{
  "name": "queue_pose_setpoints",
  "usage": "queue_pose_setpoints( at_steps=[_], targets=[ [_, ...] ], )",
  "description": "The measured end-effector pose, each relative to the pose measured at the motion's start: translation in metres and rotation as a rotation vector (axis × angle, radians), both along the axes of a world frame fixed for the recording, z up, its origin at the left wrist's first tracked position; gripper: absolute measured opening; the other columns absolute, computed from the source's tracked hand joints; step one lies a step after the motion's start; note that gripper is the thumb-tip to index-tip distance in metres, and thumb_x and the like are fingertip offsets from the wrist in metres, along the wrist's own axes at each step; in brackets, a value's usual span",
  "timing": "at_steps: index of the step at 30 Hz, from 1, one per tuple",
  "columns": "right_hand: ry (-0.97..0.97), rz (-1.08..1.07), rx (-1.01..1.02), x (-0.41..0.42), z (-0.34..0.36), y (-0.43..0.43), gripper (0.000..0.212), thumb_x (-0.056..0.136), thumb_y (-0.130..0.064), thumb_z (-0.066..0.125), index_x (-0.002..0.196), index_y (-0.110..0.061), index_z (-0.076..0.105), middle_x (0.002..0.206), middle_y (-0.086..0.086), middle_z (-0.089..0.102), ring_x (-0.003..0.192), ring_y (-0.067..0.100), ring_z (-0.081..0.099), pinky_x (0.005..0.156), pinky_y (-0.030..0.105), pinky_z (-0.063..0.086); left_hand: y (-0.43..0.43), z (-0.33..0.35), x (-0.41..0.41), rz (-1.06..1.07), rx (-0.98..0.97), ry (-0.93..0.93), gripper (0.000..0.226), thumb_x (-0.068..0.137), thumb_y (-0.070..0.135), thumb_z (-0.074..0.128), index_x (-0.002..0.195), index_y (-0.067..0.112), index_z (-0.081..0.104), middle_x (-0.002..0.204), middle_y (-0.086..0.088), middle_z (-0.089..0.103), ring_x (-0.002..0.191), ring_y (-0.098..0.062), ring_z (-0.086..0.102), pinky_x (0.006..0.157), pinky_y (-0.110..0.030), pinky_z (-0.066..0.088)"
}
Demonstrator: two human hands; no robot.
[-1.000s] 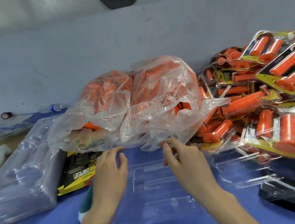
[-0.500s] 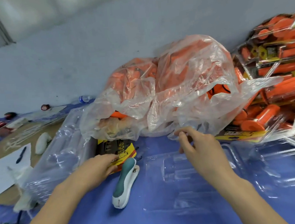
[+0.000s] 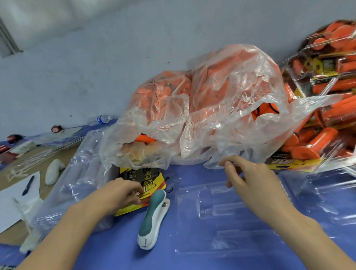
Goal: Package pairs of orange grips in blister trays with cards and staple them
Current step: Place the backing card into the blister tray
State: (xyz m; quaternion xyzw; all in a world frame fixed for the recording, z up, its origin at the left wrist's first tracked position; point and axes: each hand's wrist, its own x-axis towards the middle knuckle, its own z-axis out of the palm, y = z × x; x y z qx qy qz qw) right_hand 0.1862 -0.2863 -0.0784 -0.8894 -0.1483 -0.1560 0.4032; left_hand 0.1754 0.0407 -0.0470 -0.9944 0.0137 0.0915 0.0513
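Plastic bag (image 3: pixel 223 101) at 12 o'clock holds orange grips (image 3: pixel 265 109); my right hand (image 3: pixel 253 178) touches its hem, grip unclear; left hand (image 3: pixel 117 192) pinches cards (image 3: pixel 154 184), 9 o'clock.

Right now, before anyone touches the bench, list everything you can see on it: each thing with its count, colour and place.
bag of grips: one, clear plastic over orange, centre back
packed grips: a pile, orange on yellow cards, right
blister tray: one, clear, centre front on the blue cover
tray stack: one, clear, wrapped, left
cards: one stack, yellow and black, below the bag's left end
stapler: one, teal and white, beside the cards
bottle: one, clear, blue label, back left
pen: one, dark, on white paper, far left
left hand: fingers curled on the cards
right hand: pinches the bag's lower edge
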Motion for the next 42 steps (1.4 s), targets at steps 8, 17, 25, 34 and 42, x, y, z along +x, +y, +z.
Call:
queue_pose_setpoints(
  at_steps=[8,17,25,34,42],
  targets=[
    [0.016,-0.004,-0.039,-0.001,0.001,0.002,0.019,0.096,-0.033,0.041,0.1,-0.035,0.059,0.067,-0.008,0.067,0.065,0.024,0.06,0.064,0.04,0.051,0.008,0.007,0.005,-0.016,-0.016,0.045,0.032,0.092,0.036,0.066,0.123,0.033,0.063,0.115,0.008,0.067,0.1,-0.01,0.055,0.088,-0.026,0.045],
    [0.016,0.015,-0.097,-0.003,0.001,0.008,0.021,0.1,-0.032,0.041,0.109,-0.034,0.059,0.074,-0.002,0.069,0.073,0.026,0.062,0.068,0.041,0.052,0.016,0.007,0.005,0.014,-0.07,0.06,0.027,0.089,0.037,0.069,0.116,0.033,0.066,0.11,0.005,0.064,0.103,-0.012,0.058,0.094,-0.035,0.048],
    [0.023,0.018,-0.112,-0.002,0.0,0.007,0.021,0.1,-0.035,0.038,0.11,-0.036,0.057,0.074,-0.004,0.069,0.072,0.025,0.062,0.067,0.041,0.053,0.015,0.005,0.007,-0.038,0.018,0.061,0.036,0.088,0.042,0.068,0.123,0.036,0.061,0.116,0.007,0.063,0.104,-0.01,0.053,0.088,-0.027,0.045],
    [0.025,0.019,-0.112,-0.002,-0.002,0.008,0.02,0.099,-0.034,0.04,0.109,-0.037,0.058,0.073,-0.005,0.068,0.072,0.025,0.062,0.067,0.04,0.052,0.017,0.004,0.002,-0.129,0.072,0.049,0.022,0.099,0.032,0.052,0.114,0.028,0.067,0.103,0.009,0.069,0.084,-0.005,0.049,0.078,-0.022,0.041],
    [0.031,0.022,-0.13,0.0,-0.002,0.006,0.021,0.1,-0.034,0.04,0.111,-0.036,0.057,0.077,-0.002,0.069,0.071,0.027,0.063,0.067,0.041,0.053,0.02,0.001,-0.003,-0.099,0.182,-0.116,0.018,0.098,0.034,0.05,0.097,0.023,0.063,0.092,0.007,0.067,0.084,-0.015,0.061,0.072,-0.03,0.048]
  ],
)
